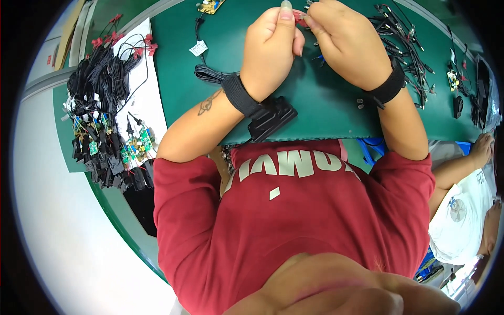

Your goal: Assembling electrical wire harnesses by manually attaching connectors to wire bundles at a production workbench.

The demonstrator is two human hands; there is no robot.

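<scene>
Red small connector (pixel 300 17) at twelve o'clock, pinched between fingers of left hand (pixel 270 44) and right hand (pixel 344 42), two black wristbands, one black plastic housing (pixel 270 118) below on green mat (pixel 325 100), one cable pile (pixel 404 42) at two o'clock.

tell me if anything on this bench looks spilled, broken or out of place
Nothing stands out as spilled or broken. Both hands, left hand and right hand, pinch a small red connector over the green mat. The black cables and small green circuit boards at the left lie in a loose heap.
</scene>
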